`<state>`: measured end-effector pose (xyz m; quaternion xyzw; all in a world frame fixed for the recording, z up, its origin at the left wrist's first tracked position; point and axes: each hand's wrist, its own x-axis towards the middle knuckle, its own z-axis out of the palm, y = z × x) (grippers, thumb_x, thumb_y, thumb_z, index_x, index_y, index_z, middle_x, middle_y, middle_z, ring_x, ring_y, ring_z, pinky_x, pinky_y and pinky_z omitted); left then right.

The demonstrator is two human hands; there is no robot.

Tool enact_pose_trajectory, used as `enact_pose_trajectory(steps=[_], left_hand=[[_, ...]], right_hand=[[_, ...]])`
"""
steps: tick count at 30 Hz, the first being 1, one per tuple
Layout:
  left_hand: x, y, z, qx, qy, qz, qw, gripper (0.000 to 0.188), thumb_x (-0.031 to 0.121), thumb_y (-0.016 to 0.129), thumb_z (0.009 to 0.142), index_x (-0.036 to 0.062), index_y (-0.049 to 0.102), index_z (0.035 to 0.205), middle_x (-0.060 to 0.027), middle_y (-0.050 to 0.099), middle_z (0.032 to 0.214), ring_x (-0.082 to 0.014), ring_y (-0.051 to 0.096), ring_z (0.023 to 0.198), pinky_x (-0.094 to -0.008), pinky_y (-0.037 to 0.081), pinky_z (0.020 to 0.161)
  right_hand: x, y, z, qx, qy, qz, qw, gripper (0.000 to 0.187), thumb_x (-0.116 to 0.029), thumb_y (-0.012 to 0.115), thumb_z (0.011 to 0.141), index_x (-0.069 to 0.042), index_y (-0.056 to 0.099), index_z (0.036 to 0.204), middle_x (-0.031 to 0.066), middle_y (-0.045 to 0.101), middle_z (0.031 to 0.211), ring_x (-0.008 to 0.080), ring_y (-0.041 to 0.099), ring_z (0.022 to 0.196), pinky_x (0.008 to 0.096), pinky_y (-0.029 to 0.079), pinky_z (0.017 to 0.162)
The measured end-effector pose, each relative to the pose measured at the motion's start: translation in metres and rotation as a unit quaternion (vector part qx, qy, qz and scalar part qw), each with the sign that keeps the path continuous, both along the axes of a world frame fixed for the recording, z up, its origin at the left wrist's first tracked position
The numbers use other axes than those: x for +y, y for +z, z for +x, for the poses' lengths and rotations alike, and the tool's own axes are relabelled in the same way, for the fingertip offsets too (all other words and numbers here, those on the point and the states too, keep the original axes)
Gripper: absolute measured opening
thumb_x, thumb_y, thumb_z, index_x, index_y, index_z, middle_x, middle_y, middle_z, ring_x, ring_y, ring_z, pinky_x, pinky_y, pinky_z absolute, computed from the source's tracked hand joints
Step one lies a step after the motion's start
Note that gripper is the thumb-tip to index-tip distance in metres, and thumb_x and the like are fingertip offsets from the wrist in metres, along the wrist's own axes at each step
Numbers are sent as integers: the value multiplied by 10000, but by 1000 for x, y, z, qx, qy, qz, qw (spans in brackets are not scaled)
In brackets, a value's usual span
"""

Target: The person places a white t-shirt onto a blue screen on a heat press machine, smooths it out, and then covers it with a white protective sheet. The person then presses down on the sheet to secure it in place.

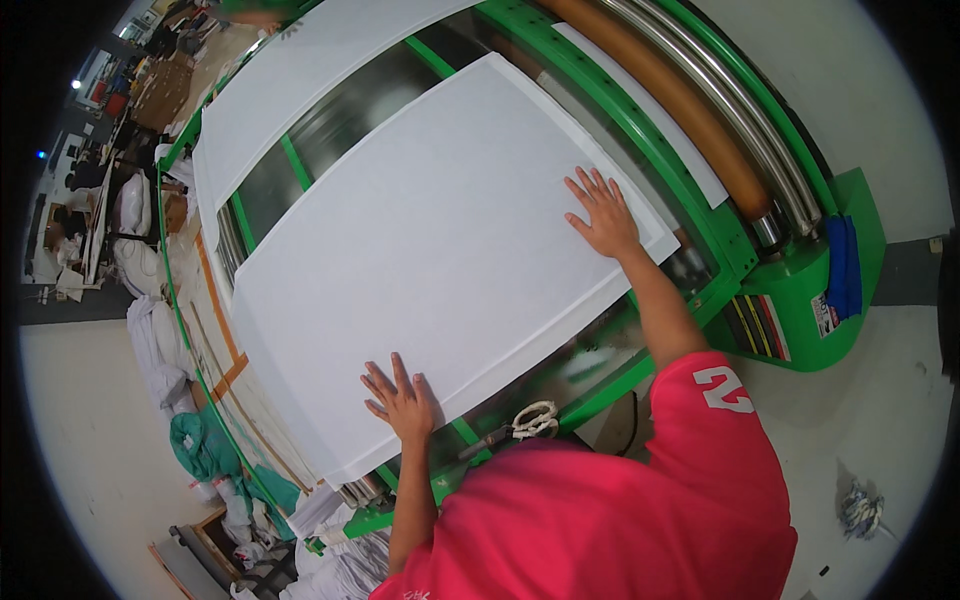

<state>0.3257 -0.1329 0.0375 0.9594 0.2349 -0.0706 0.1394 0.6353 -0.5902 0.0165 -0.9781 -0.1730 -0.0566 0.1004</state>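
A large white cloth panel (430, 250) with raised, hemmed-looking borders lies flat across a green-framed machine (600, 75). My left hand (402, 405) rests on the panel close to its near edge, fingers spread. Farther right, my right hand (605, 215) lies flat near the panel's right border, its fingers also apart. Neither hand grips anything. Beyond a gap of dark metal bed (350, 115), a second white panel (290, 80) lies along the far side.
At the right run an orange-brown roller (690, 120) and shiny metal rollers (740, 110). A coiled white rope (535, 420) sits at the machine's near edge. Green cloth (205, 445) and white fabric heaps (345, 570) lie at the left. Scraps (860, 510) lie on the floor.
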Motion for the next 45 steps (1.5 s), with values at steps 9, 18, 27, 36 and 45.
enact_pose_trajectory(steps=[9,18,27,36,45], left_hand=[[-7,-13,10,5,-26,41,999,690,482,522,1153,324,386,1810,-139,46,1946,-415,-25,1786,-815,10,1305],[-18,-13,19,1,-32,37,999,699,452,533,1144,302,385,1811,-159,45,1943,-422,-15,1786,-819,38,1296],[-24,-14,22,-10,-31,33,999,700,451,531,1145,289,387,1810,-164,50,1941,-424,-13,1785,-820,45,1295],[-21,-15,20,4,-42,36,998,656,430,432,1192,302,336,1829,-160,27,1942,-430,-8,1783,-843,63,1281],[-9,-19,16,7,-42,-15,999,662,317,427,1181,325,321,1834,-131,-18,1949,-409,-67,1786,-818,7,1297]], right_hand=[[-22,-2,15,-6,4,10,1000,720,-509,612,1149,-270,399,1794,50,308,1890,342,261,1740,564,193,1421],[-30,2,24,3,-4,-2,1000,722,-511,607,1151,-283,387,1799,42,297,1895,334,248,1746,554,180,1427],[-36,0,30,4,3,-2,1000,707,-489,587,1168,-269,375,1805,61,304,1892,343,243,1748,555,168,1425],[-69,-16,-18,-67,-184,47,980,638,-399,678,1124,-149,537,1694,157,505,1743,389,442,1623,586,337,1323],[-158,-22,-57,-28,-416,141,898,250,-191,877,957,-55,773,1140,147,726,1177,389,679,1174,509,556,1008]])
